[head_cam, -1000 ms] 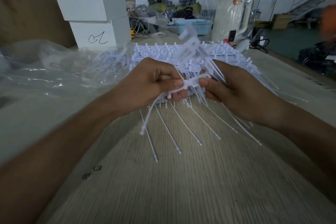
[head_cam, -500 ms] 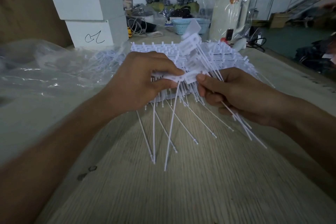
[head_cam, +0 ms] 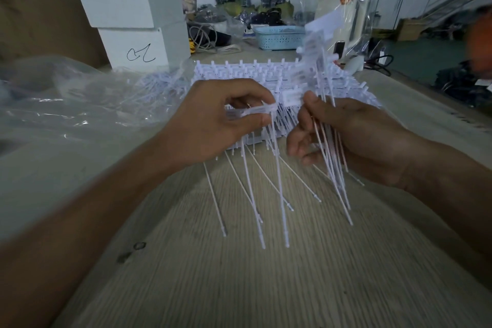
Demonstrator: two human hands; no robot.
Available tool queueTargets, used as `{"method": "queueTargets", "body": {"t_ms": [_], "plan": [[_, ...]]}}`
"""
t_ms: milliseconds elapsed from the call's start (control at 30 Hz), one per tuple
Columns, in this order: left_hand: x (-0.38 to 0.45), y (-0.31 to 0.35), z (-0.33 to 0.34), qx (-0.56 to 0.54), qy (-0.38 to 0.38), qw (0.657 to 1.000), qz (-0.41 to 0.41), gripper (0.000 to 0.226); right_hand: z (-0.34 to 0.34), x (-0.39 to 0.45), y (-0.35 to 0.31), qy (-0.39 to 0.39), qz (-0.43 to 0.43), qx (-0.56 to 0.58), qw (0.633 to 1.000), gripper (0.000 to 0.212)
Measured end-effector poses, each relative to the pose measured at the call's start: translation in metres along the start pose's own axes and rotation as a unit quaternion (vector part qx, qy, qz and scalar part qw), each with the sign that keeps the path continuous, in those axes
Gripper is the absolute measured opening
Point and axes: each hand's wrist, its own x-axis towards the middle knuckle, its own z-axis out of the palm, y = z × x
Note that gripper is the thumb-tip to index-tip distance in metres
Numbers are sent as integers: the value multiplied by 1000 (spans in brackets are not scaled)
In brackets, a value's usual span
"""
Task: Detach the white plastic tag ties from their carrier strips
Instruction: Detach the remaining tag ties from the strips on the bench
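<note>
Tag ties (head_cam: 277, 189) hang below left hand's (head_cam: 213, 125) grip.

table (head_cam: 266, 287): tie stack (head_cam: 266, 74) centre | bag (head_cam: 66, 104) left | 2 boxes (head_cam: 133, 21) behind bag | basket (head_cam: 279, 37) far behind

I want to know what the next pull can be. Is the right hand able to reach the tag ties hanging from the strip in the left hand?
Probably yes. The right hand is beside the left hand with nothing between, but it already grips a bundle of ties, so few fingers are free for the hanging ties.
</note>
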Motion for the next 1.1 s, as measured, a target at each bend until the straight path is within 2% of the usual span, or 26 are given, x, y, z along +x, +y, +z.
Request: {"method": "queueTargets", "body": {"t_ms": [133, 267, 400, 667, 900, 1100], "plan": [[0, 0, 3, 1, -7, 1000, 6, 19, 3, 1, 2, 41, -28, 42, 998, 40], [-1, 0, 3, -1, -5, 1000, 7, 18, 5, 3, -4, 120, -131, 55, 983, 29], [-1, 0, 3, 2, -8, 1000, 8, 18, 10, 0, -7, 135, -201, 22, 970, 19], [-2, 1, 2, 12, -18, 1000, 16, 20, 18, 2, 3, 142, -166, -14, 976, 13], [-2, 3, 1, 7, -16, 1000, 17, 20, 15, 1, 2, 148, -155, 0, 977, 37], [-3, 3, 2, 16, -22, 1000, 16, 21, 12, -1, -3, 150, -163, -17, 975, 32]]}}
